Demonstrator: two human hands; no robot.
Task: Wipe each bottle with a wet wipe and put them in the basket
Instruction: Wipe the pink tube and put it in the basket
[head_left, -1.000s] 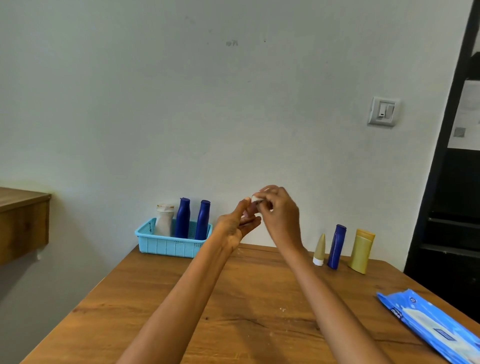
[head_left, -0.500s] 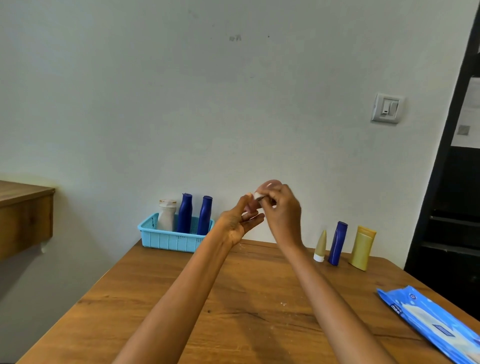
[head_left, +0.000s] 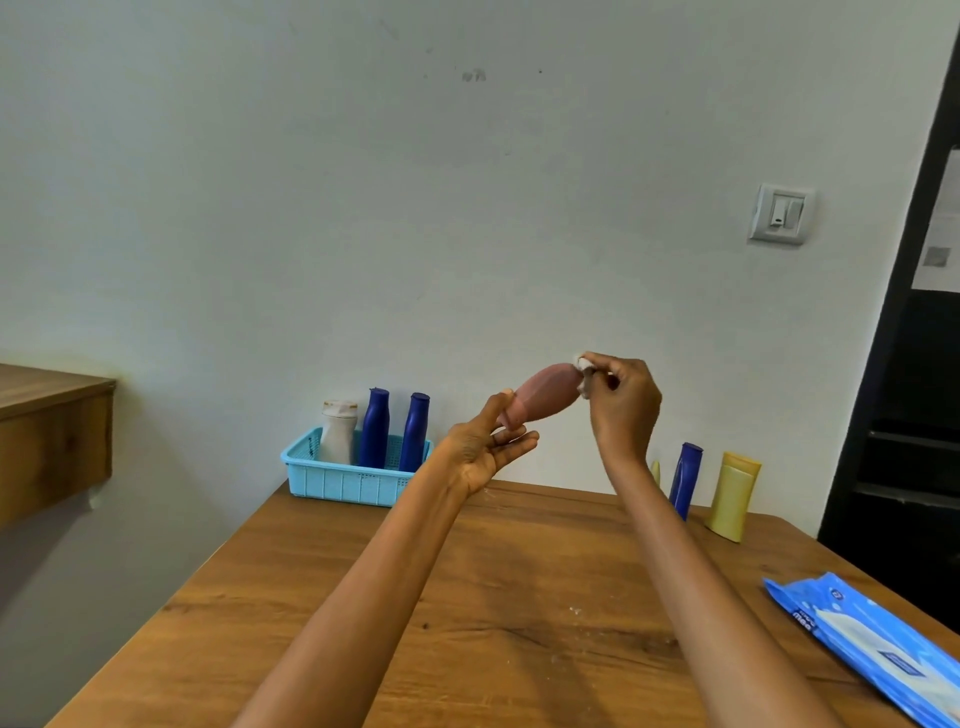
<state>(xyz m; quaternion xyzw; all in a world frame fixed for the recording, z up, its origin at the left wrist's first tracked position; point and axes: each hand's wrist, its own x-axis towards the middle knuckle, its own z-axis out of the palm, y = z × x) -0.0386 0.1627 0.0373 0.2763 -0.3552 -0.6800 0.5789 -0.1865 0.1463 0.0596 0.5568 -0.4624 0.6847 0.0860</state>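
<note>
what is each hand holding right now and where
Left hand holds the pink bottle by its narrow end; right hand pinches a wipe against the other end.

I'm looking at a pale wall (head_left: 363, 208) carrying a few small marks and a light switch (head_left: 781, 214) to the right. A wooden table (head_left: 519, 597) is standing against it, a wooden ledge (head_left: 52, 431) jutting in at left, dark shelving (head_left: 909, 467) rising at right.

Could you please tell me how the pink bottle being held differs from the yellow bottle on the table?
The pink bottle is held tilted in the air between the left hand and the right hand; the yellow bottle stands on the table, untouched. A wipe touches only the pink one. Neither is in the basket.
</note>
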